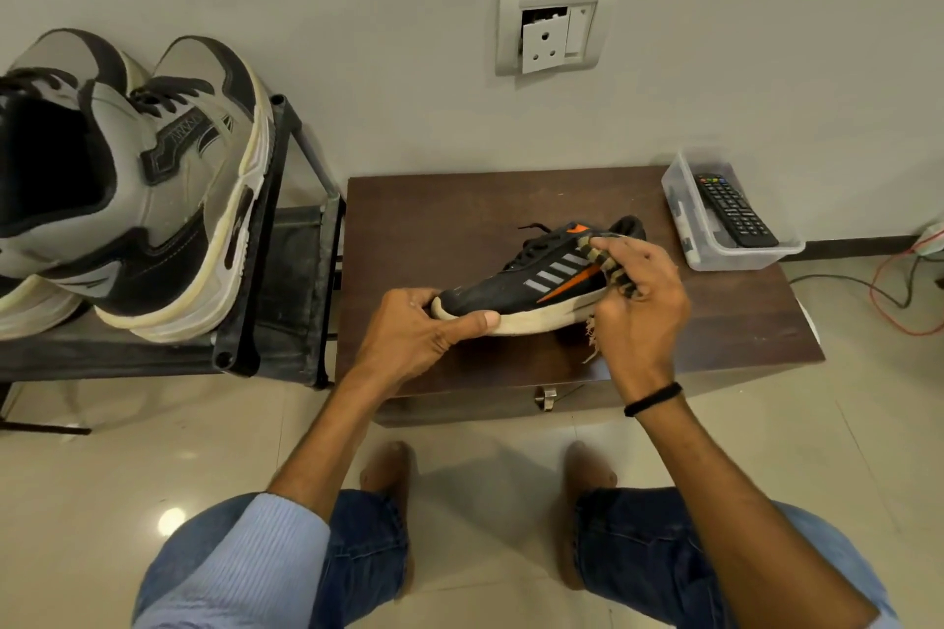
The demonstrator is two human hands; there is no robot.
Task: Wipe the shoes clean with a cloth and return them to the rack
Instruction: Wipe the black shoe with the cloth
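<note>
Over the front half of the dark brown wooden desk [459, 209], the left hand [424, 327] clasps in its grip the toe of the black, grey-striped sneaker [531, 278], the right hand [638, 291] pinches a striped tan cloth [615, 271] against its heel, and bare wood lies open behind.

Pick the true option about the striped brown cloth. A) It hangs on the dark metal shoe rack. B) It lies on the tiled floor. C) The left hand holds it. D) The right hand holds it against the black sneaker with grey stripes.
D: the right hand grips the striped brown cloth against the black sneaker, whose toe the left hand holds.
</note>
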